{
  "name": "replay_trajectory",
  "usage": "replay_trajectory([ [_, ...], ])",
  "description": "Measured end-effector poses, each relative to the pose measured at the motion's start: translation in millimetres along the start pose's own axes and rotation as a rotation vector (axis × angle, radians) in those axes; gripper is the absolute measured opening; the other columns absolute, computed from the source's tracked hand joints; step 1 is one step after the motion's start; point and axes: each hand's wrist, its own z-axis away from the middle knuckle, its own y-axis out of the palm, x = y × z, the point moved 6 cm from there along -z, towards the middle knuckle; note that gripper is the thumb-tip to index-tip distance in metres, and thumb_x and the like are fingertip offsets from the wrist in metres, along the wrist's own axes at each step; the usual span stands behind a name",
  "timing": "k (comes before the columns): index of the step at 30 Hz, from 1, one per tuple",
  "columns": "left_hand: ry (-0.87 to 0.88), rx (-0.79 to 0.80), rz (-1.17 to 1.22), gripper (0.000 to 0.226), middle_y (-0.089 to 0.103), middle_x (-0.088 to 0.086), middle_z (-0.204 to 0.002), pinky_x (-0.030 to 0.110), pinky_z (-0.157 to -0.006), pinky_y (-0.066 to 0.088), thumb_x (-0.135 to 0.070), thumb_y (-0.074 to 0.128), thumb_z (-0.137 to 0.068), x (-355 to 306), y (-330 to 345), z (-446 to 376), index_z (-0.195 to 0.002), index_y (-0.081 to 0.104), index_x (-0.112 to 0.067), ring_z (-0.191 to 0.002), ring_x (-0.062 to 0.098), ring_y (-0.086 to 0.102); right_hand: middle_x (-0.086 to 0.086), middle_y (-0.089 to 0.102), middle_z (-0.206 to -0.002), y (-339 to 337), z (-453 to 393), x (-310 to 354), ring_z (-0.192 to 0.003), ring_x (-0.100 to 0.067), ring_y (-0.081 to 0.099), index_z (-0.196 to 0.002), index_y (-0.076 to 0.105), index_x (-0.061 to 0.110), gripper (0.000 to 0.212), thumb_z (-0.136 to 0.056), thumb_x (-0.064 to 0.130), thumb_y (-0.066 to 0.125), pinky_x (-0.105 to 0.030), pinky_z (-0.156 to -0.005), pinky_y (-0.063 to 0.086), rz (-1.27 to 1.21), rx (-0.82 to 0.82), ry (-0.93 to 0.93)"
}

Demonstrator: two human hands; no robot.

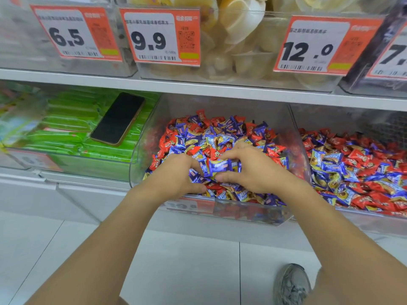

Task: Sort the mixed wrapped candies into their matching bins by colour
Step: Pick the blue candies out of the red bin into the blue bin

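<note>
Both hands are in the middle bin (295,137) of mixed candies (220,133). The left hand (176,175) grips a bunch of blue candies (198,170). The right hand (253,168) pinches one blue candy (220,166).

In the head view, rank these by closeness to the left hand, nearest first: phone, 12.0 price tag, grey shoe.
1. Phone, up-left of the left hand, lying on green packs.
2. Grey shoe, down-right on the floor.
3. 12.0 price tag, on the upper shelf, right.
</note>
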Motion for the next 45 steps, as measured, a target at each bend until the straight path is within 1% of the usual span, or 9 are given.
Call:
replay_trajectory([
  [6, -0.012, -0.138, 0.265, 0.017, 0.072, -0.001, -0.080, 0.009, -0.052, 0.038, -0.039, 0.079, -0.078, 6, -14, 7, -0.084, 0.075, -0.023, -0.051, 0.000, 0.055, 0.021, 0.062, -0.085, -16, 12, -12, -0.079, -0.007, 0.057, -0.095, 0.065, 0.025, 0.017, -0.090, 0.042, 0.066, -0.017, -0.075, 0.041, -0.565, -0.097, 0.035],
  [10, -0.122, -0.225, 0.710, 0.009, 0.071, -0.004, -0.081, 0.017, -0.060, 0.044, -0.034, 0.073, -0.084, 6, -20, 11, -0.083, 0.074, -0.025, -0.069, 0.005, 0.061, 0.009, 0.052, -0.067, -19, 17, -16, -0.072, -0.028, 0.032, -0.080, 0.057, 0.017, 0.029, -0.094, 0.042, 0.059, -0.035, -0.069, 0.039, -0.845, -0.131, 0.148],
  [16, -0.184, -0.139, 1.137, 0.011, 0.057, 0.002, -0.090, 0.026, -0.050, 0.027, -0.026, 0.064, -0.094, -33, 1, 6, -0.092, 0.066, -0.015, -0.061, 0.016, 0.036, -0.012, 0.062, -0.082, -32, 42, -25, -0.057, -0.018, 0.056, -0.094, 0.055, 0.005, 0.027, -0.100, 0.031, 0.053, -0.027, -0.049, 0.047, -1.018, -0.110, 0.101],
  [19, -0.163, -0.106, 1.277, 0.010, 0.056, 0.006, -0.088, 0.023, -0.047, 0.038, -0.017, 0.056, -0.097, -76, 8, -1, -0.093, 0.057, -0.008, -0.066, 0.018, 0.057, -0.012, 0.056, -0.072, -57, 69, -49, -0.049, -0.020, 0.044, -0.087, 0.053, 0.005, 0.028, -0.099, 0.029, 0.056, -0.027, -0.041, 0.038, -0.912, -0.176, 0.096],
  [28, 0.048, 0.019, 0.962, 0.013, 0.072, 0.007, -0.094, 0.022, -0.047, 0.041, -0.018, 0.058, -0.097, -184, 35, -35, -0.101, 0.062, -0.006, -0.071, 0.016, 0.067, 0.004, 0.064, -0.067, -112, 152, -178, -0.045, -0.011, 0.050, -0.101, 0.052, 0.018, 0.031, -0.091, 0.044, 0.065, -0.026, -0.053, 0.040, -0.333, -0.437, 0.457],
  [31, 0.117, -0.021, 0.770, 0.014, 0.073, 0.004, -0.092, 0.023, -0.052, 0.048, -0.025, 0.063, -0.094, -210, 31, -49, -0.102, 0.067, -0.015, -0.070, 0.016, 0.069, -0.006, 0.067, -0.114, -115, 162, -200, -0.086, -0.020, 0.062, -0.124, 0.058, 0.016, 0.047, -0.088, 0.042, 0.070, -0.033, -0.078, 0.046, -0.235, -0.429, 0.560],
  [34, 0.256, -0.089, 0.450, 0.016, 0.069, -0.010, -0.077, 0.022, -0.063, 0.051, -0.036, 0.072, -0.086, -235, 22, -63, -0.099, 0.069, -0.027, -0.068, 0.011, 0.066, -0.005, 0.053, -0.140, -114, 166, -208, -0.096, -0.020, 0.062, -0.135, 0.055, 0.026, 0.054, -0.086, 0.027, 0.076, -0.030, -0.076, 0.048, -0.348, -0.428, 0.554],
  [40, 0.415, 0.219, 0.205, 0.053, 0.057, -0.009, -0.133, 0.031, -0.109, 0.041, -0.022, 0.065, -0.090, -264, 48, -74, -0.139, 0.048, -0.035, -0.123, 0.004, 0.053, 0.004, 0.058, -0.131, -117, 166, -199, -0.111, -0.014, 0.063, -0.128, 0.063, 0.026, 0.045, -0.087, 0.009, 0.071, -0.033, -0.098, 0.052, -0.539, -0.541, 0.301],
  [45, 0.419, -0.196, 0.287, 0.040, 0.065, -0.015, -0.115, 0.019, -0.098, 0.042, -0.004, 0.055, -0.088, -234, 26, -47, -0.119, 0.063, -0.029, -0.107, -0.002, 0.058, 0.007, 0.062, -0.118, -124, 159, -177, -0.105, -0.004, 0.061, -0.112, 0.070, 0.025, 0.027, -0.090, 0.011, 0.067, -0.027, -0.094, 0.052, -0.387, -0.702, 0.243],
])
